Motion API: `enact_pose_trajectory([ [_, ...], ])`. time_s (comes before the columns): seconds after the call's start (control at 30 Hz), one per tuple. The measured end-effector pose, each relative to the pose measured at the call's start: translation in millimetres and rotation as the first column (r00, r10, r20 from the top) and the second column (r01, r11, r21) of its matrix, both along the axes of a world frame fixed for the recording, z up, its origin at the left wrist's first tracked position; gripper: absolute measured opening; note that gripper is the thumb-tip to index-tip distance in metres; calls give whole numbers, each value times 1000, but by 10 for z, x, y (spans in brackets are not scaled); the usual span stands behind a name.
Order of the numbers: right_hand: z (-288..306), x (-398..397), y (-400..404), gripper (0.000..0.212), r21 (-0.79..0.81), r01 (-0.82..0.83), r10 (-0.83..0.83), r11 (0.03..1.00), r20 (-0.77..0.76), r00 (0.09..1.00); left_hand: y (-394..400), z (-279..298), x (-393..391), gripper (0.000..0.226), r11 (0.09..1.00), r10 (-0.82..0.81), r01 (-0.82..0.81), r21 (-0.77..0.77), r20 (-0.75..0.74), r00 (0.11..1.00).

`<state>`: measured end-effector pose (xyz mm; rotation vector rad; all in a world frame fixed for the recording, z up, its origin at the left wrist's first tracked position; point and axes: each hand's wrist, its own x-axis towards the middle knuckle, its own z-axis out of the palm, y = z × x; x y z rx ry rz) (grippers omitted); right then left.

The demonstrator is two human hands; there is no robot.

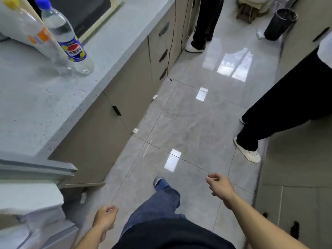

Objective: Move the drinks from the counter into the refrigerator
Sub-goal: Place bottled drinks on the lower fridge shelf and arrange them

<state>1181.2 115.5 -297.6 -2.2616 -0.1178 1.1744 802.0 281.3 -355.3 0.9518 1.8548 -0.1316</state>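
Two clear drink bottles at upper left of the frame, upright on the grey surface (45, 108): blue-capped bottle (66, 38) with a blue and yellow label, just beside a blurred yellow-capped bottle (34, 35) with an orange label. Behind them, a microwave (80, 13). Lower frame, over the tiled floor (188, 123): left hand (106, 218) and right hand (220, 186), both loosely curled, grasping nothing. Grey refrigerator (36, 171) edge at lower left.
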Motion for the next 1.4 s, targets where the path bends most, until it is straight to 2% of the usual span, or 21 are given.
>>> enact_pose_trajectory([
  [0.1, 32, 336, 420, 8, -31, -85, 85, 996, 5, 996, 245, 117, 283, 26, 997, 76, -76, -9, 4, 997],
  [0.27, 1, 796, 1071, 8, -84, -234, 236, 969, 9, 972, 785, 386, 743, 20, 982, 161, -172, 78, 130, 978],
  [0.47, -85, 1145, 1989, 14, -128, -446, 449, 886, -10, 894, 1330, 713, 1133, 14, 918, 297, -350, 185, 265, 917],
  [0.6, -109, 1224, 2727, 14, -109, -560, 560, 821, -31, 828, 1604, 915, 1291, 5, 866, 355, -431, 255, 295, 887],
  [0.7, -80, 1218, 3333, 13, -68, -625, 624, 778, -43, 780, 1859, 1119, 1395, 9, 824, 393, -470, 317, 278, 877],
  [0.8, 144, 1072, 3989, 15, 55, -727, 727, 685, 14, 686, 2216, 1371, 1537, 26, 752, 430, -518, 408, 292, 854],
  [0.9, 562, 740, 4710, 18, 260, -790, 779, 555, 171, 604, 2728, 1697, 1712, 34, 596, 489, -619, 511, 381, 785],
  [0.97, 883, 492, 5104, 20, 402, -781, 758, 478, 261, 598, 3060, 1902, 1806, 39, 503, 518, -655, 564, 411, 751],
  [1.07, 1251, 209, 5535, 33, 563, -728, 725, 391, 298, 621, 3481, 2122, 1857, 50, 425, 536, -677, 601, 435, 723],
  [1.17, 1453, -1, 5845, 64, 610, -731, 741, 305, 330, 585, 3847, 2249, 1825, 62, 398, 507, -654, 643, 440, 741],
  [1.27, 1534, -201, 6076, 85, 632, -730, 756, 258, 339, 561, 4201, 2317, 1759, 74, 418, 435, -598, 684, 427, 793],
  [1.33, 1565, -309, 6182, 88, 651, -724, 764, 229, 341, 547, 4404, 2356, 1703, 81, 449, 374, -567, 690, 432, 821],
  [1.4, 1577, -387, 6260, 81, 701, -691, 777, 177, 332, 536, 4570, 2386, 1659, 84, 472, 300, -538, 699, 447, 843],
])
